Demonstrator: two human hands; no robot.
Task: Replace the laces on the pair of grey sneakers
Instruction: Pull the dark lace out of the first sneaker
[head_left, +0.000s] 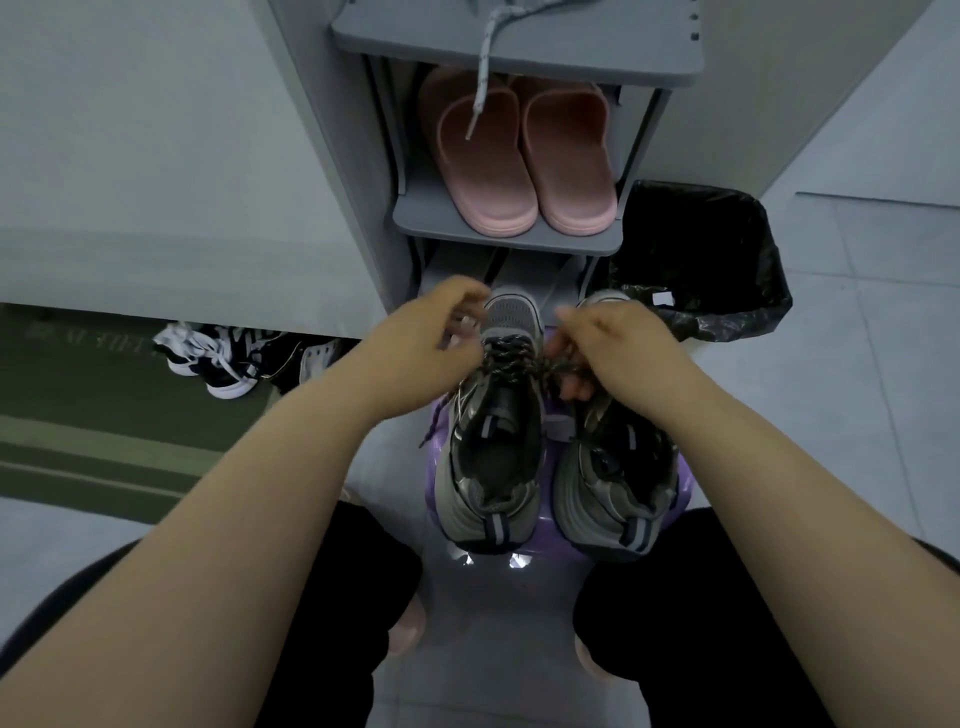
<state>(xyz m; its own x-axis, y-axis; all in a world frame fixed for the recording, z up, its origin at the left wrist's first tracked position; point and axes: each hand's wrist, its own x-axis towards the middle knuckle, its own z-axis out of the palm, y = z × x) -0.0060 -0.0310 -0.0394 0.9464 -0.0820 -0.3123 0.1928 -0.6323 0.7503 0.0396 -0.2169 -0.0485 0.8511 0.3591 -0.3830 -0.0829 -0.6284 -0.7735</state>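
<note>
Left hand (434, 332) and right hand (615, 345) each pinch the dark lace (511, 358) on one sneaker (493, 447); lacing step, likely another eyelet next.

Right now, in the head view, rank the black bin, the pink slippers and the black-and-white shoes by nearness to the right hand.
1. Black bin, just beyond the right hand, to its right.
2. Pink slippers, on the shelf ahead.
3. Black-and-white shoes, far left on the floor.
</note>
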